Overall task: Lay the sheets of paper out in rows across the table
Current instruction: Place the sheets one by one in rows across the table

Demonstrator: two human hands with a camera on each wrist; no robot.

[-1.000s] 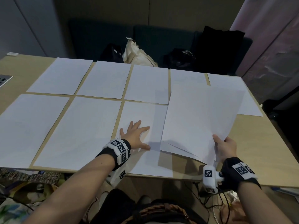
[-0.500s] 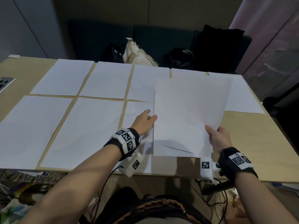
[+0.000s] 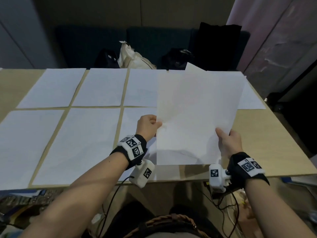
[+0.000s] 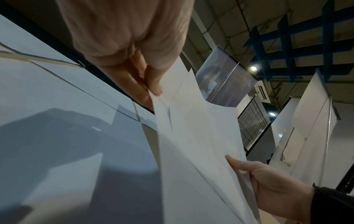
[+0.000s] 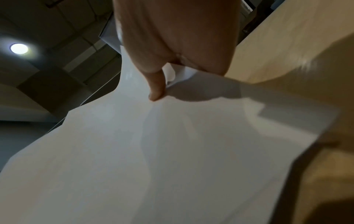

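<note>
Both hands hold a loose stack of white paper (image 3: 195,117) up above the table's right half. My left hand (image 3: 148,125) pinches its left edge between thumb and fingers (image 4: 153,87). My right hand (image 3: 229,140) grips the stack's right edge, thumb (image 5: 156,89) on top. In the left wrist view the held paper (image 4: 191,144) fans into separate sheets. White sheets lie flat in two rows on the wooden table (image 3: 267,146): a far row (image 3: 101,86) and a near row (image 3: 82,143). The held stack hides the far-right sheets in part.
Dark bags (image 3: 176,57) and a cream tote (image 3: 133,59) sit on the seat behind the table's far edge. Bare wood shows at the table's near right. Cables (image 3: 223,200) hang below the front edge.
My left hand lifted off the flat near-row sheet and took hold of the stack's left edge. The stack rose and swung more upright, shifting slightly left.
</note>
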